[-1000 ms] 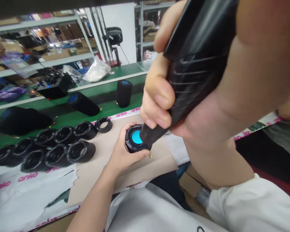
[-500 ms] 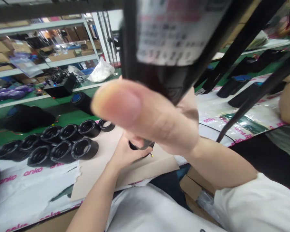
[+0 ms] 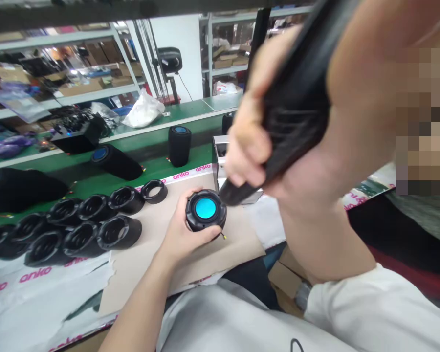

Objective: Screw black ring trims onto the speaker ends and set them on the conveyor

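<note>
My left hand [image 3: 185,230] is wrapped round a black cylindrical piece [image 3: 190,201] with a shiny blue disc [image 3: 206,209] facing up. A short wire with a yellow tip [image 3: 225,237] sticks out beside my thumb. The piece is held over brown cardboard [image 3: 146,274]. My right hand [image 3: 253,132] is raised close to the camera at the upper right, its fingers closed round a dark, blurred tool [image 3: 297,98]. The tool's lower end is beside the right edge of the piece.
Several black rings [image 3: 119,232] stand in rows at the left. Black cylinders with blue tops, one upright [image 3: 179,146], lie and stand on the green bench [image 3: 154,159] behind. A white bag [image 3: 144,110] sits farther back. Another person is at the right edge.
My right hand and the dark tool have swung up and right, uncovering the blue disc. The tool's label no longer shows. My left hand keeps its hold on the black piece.
</note>
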### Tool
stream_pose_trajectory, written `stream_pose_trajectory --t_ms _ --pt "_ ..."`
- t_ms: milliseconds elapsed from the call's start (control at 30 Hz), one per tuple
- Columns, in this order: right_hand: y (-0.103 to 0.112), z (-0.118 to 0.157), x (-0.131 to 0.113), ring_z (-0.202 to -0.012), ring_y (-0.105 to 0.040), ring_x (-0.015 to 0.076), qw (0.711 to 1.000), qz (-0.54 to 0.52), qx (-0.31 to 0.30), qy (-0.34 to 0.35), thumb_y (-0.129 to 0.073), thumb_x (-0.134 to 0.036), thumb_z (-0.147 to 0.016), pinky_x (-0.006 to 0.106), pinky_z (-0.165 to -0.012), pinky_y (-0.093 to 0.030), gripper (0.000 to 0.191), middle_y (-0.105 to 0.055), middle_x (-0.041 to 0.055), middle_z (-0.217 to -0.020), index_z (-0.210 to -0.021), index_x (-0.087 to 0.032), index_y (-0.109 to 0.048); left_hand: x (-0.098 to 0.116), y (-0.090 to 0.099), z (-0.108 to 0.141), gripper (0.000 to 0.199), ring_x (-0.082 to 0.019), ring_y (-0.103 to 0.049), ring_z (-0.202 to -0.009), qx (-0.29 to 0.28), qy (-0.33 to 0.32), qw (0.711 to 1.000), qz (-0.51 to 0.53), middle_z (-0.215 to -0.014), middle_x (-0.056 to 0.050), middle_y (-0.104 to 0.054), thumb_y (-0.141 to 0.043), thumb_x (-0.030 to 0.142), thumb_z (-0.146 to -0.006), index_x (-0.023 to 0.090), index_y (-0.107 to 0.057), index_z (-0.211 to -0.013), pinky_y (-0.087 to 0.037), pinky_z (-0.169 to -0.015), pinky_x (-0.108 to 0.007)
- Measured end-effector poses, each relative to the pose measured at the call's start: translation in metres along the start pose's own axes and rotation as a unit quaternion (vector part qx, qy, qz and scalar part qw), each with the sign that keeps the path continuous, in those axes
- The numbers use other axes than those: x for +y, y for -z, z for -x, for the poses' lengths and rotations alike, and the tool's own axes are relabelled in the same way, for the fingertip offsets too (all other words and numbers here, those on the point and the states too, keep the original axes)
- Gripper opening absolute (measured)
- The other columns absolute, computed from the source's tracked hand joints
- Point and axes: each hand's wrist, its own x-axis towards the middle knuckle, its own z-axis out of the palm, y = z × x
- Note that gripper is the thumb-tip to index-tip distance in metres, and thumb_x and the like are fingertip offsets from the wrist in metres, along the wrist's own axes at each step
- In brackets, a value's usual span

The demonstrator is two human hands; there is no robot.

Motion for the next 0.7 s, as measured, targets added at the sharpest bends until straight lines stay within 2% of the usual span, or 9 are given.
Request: stream_pose_trajectory --t_ms 33,100,133,200,267,367,533,600,700 --pt "0.011 -0.003 0.009 -0.037 -0.038 0.0143 0.999 -0.030 0.024 0.028 -0.086 -0.063 -0.081 0.033 -0.035 -0.037 0.047 -0.045 -0.0094 -0.053 -0.083 -0.031 -0.052 -0.001 -0.001 0.000 0.087 -0.035 -0.074 -0.125 -0.003 -0.004 1.000 0.011 -0.138 -0.015 -0.072 -0.098 0.052 -0.071 0.022 -0.055 -0.142 -0.061 -0.107 -0.048" --pt "0.029 -0.008 0.034 -0.035 -0.040 0.0115 0.986 -0.074 0.099 0.110 -0.085 -0.051 -0.088 0.030 -0.033 -0.030 0.045 -0.048 -0.0070 -0.050 -0.070 -0.025 -0.053 -0.002 -0.002 0.001 0.087 -0.034 -0.073 -0.127 -0.008 -0.008 1.000 0.019 -0.140 -0.015 -0.071 -0.098 0.050 -0.072 0.023 -0.054 -0.142 -0.059 -0.109 -0.047" --pt "0.036 -0.010 0.048 -0.037 -0.043 0.0113 0.985 -0.068 0.117 0.111 -0.085 -0.043 -0.090 0.029 -0.035 -0.031 0.046 -0.050 -0.0055 -0.051 -0.066 -0.023 -0.052 -0.002 -0.002 0.001 0.086 -0.034 -0.073 -0.128 -0.006 -0.011 1.000 0.020 -0.140 -0.015 -0.071 -0.098 0.050 -0.072 0.023 -0.054 -0.142 -0.058 -0.109 -0.047" --pt "0.046 -0.010 0.075 -0.038 -0.047 0.0116 0.985 -0.057 0.131 0.100 -0.086 -0.040 -0.091 0.029 -0.036 -0.034 0.046 -0.054 -0.0042 -0.053 -0.065 -0.021 -0.055 -0.003 -0.001 0.001 0.085 -0.034 -0.073 -0.129 -0.001 -0.019 1.000 0.017 -0.141 -0.016 -0.070 -0.098 0.050 -0.073 0.023 -0.055 -0.142 -0.058 -0.109 -0.046" --pt "0.049 -0.007 0.094 -0.038 -0.049 0.0123 0.988 -0.044 0.131 0.071 -0.088 -0.046 -0.090 0.028 -0.037 -0.035 0.042 -0.055 -0.0054 -0.055 -0.073 -0.021 -0.059 -0.003 0.000 0.001 0.084 -0.033 -0.073 -0.129 0.000 -0.030 0.999 0.013 -0.142 -0.015 -0.070 -0.098 0.049 -0.073 0.024 -0.055 -0.141 -0.058 -0.108 -0.044" --pt "0.050 -0.002 0.107 -0.037 -0.049 0.0127 0.990 -0.033 0.128 0.039 -0.090 -0.053 -0.089 0.027 -0.037 -0.034 0.044 -0.056 -0.0071 -0.054 -0.079 -0.022 -0.060 -0.003 0.000 0.001 0.083 -0.032 -0.073 -0.128 -0.001 -0.049 0.999 0.012 -0.142 -0.014 -0.070 -0.098 0.050 -0.074 0.025 -0.056 -0.141 -0.059 -0.107 -0.042" --pt "0.051 0.004 0.099 -0.037 -0.048 0.0127 0.994 -0.036 0.099 0.001 -0.084 -0.055 -0.094 0.028 -0.037 -0.036 0.054 -0.053 -0.0027 -0.052 -0.063 -0.021 -0.055 -0.002 -0.001 0.000 0.085 -0.033 -0.073 -0.129 -0.002 -0.048 0.999 0.009 -0.142 -0.015 -0.070 -0.098 0.053 -0.073 0.024 -0.054 -0.141 -0.059 -0.108 -0.043" --pt "0.047 0.005 0.083 -0.036 -0.046 0.0136 0.993 -0.059 0.104 -0.019 -0.084 -0.052 -0.093 0.030 -0.035 -0.034 0.051 -0.053 -0.0021 -0.052 -0.063 -0.022 -0.056 -0.002 -0.002 0.001 0.087 -0.034 -0.073 -0.129 -0.006 -0.037 0.999 0.013 -0.141 -0.016 -0.070 -0.098 0.054 -0.073 0.024 -0.052 -0.141 -0.059 -0.109 -0.044" --pt "0.030 -0.001 0.041 -0.041 -0.045 0.0128 0.984 -0.122 0.125 0.028 -0.087 -0.051 -0.088 0.031 -0.036 -0.034 0.040 -0.053 -0.0045 -0.056 -0.077 -0.023 -0.060 0.000 -0.002 0.002 0.096 -0.035 -0.071 -0.132 -0.010 -0.020 1.000 0.013 -0.143 -0.017 -0.069 -0.097 0.059 -0.072 0.024 -0.048 -0.147 -0.058 -0.111 -0.046"
